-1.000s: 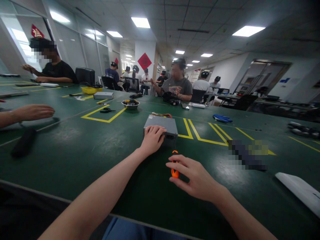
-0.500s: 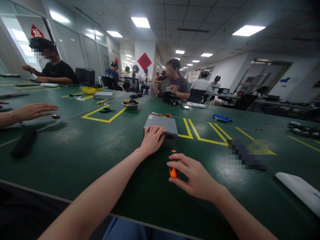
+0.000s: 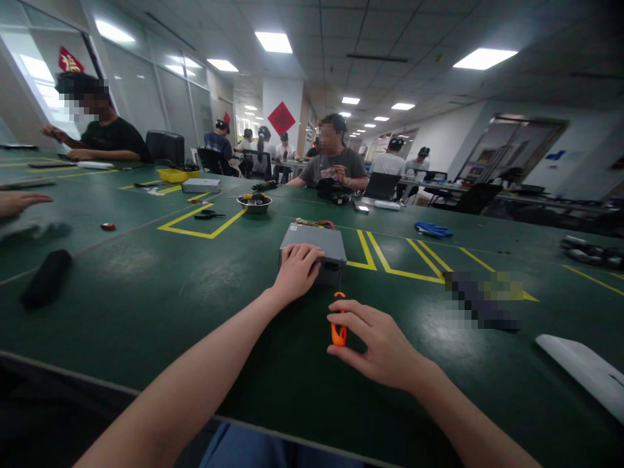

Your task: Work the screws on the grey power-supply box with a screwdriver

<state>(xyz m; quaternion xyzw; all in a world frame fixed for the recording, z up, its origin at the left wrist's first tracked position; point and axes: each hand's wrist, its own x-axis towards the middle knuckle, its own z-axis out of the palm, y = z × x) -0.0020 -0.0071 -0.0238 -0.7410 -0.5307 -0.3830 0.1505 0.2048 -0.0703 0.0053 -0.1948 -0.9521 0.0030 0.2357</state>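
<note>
While the left hand (image 3: 295,273) rests on a grey metal box (image 3: 312,239), the right hand (image 3: 375,344) pinches an orange screwdriver (image 3: 338,331)

Set squarely in front of the person, the box sits on a green table (image 3: 146,312), with a bundle of coloured wires (image 3: 314,224) at its far end. The left hand lies open over the near corner of the box, fingers curved down across its top and not clamped around it. The right hand is closed on the screwdriver's handle between thumb and fingertips. A thin shaft runs from that handle to the near end of the box; whether its tip touches the box is too fine to tell.

Yellow tape lines (image 3: 385,263) mark the table on both sides of the box. Farther off lie a steel bowl (image 3: 254,205), black scissors (image 3: 208,215), blue gloves (image 3: 433,229) and a black pouch (image 3: 47,278). A white strip (image 3: 582,370) lies near the right hand. At the left edge, a co-worker's hand (image 3: 17,203) hovers open over the table, well apart from the box.
</note>
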